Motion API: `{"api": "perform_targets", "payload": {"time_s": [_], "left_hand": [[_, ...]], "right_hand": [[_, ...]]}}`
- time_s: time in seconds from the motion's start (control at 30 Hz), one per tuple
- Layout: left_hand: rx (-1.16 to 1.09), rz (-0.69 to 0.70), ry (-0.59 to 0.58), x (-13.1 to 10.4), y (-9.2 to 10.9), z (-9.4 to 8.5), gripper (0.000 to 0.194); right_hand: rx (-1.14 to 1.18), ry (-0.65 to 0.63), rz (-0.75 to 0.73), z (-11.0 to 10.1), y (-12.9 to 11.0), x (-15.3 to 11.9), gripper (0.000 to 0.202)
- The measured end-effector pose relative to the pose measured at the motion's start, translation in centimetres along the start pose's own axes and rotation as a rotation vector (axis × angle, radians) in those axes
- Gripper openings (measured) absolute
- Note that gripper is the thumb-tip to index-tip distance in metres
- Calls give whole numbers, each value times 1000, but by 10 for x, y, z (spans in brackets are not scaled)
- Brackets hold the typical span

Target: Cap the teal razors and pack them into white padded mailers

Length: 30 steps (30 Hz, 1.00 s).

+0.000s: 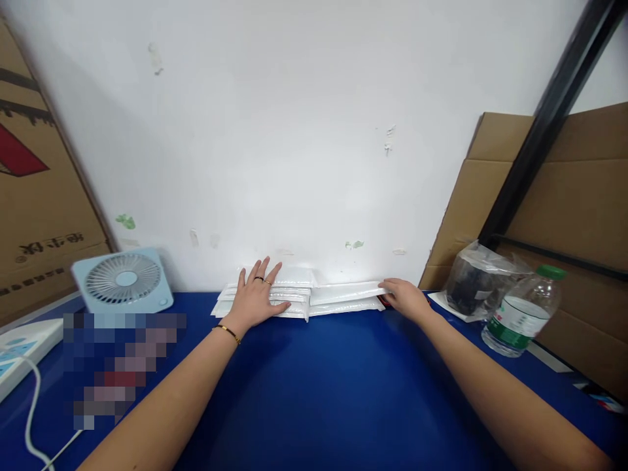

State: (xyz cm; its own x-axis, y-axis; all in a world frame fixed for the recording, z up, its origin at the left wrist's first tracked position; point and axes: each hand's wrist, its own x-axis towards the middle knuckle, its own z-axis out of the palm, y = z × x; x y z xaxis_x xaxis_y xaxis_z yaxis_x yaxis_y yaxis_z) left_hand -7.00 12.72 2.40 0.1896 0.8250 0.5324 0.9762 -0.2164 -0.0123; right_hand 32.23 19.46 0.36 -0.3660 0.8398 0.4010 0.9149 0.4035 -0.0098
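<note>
A stack of white padded mailers (324, 296) lies against the white wall at the back of the blue table (333, 386). My left hand (256, 296) rests flat on the left part of the stack, fingers spread, with rings and a gold bracelet. My right hand (405, 297) grips the right end of the upper mailer, fingers curled around its edge.
A small light-blue fan (122, 279) stands at the back left beside a white device (22, 350) with a cable. At the right are a clear bag with dark contents (478, 278), a plastic water bottle (523, 314), cardboard sheets (564, 216) and a black pole (544, 124).
</note>
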Motion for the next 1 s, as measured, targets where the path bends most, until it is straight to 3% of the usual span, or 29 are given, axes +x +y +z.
{"api": "perform_targets", "payload": {"time_s": [0.2,0.33,0.47,0.57,0.67,0.73,0.77,0.87,0.93,1.0], "left_hand": [[-173,59,150,-8,56,-34,89],[-395,147,133,-18,117,-46,103],[-600,127,112,-32,177,-48,122],[-775,79,64,-44,194,-51,132],[-1048,61,-122,-50,176,-64,120],[-1286,130,-391,-50,155,-76,98],[-1379,235,-574,-49,146,-81,92],[-1555,540,-1022,-52,138,-88,94],[-1626,607,-1185,-60,146,-86,96],[-1660,515,-1211,-68,155,-83,94]], "right_hand": [[400,323,-47,-77,-11,2,26],[455,332,-48,-131,-49,-19,32],[432,251,-116,-162,-90,-43,31],[445,264,-127,-173,-108,-60,35],[536,222,-259,-180,-114,-75,30],[616,150,-378,-183,-116,-82,26],[652,121,-425,-184,-118,-84,25],[730,99,-515,-183,-124,-86,23],[781,120,-539,-181,-126,-86,22],[841,137,-532,-178,-125,-86,21]]}}
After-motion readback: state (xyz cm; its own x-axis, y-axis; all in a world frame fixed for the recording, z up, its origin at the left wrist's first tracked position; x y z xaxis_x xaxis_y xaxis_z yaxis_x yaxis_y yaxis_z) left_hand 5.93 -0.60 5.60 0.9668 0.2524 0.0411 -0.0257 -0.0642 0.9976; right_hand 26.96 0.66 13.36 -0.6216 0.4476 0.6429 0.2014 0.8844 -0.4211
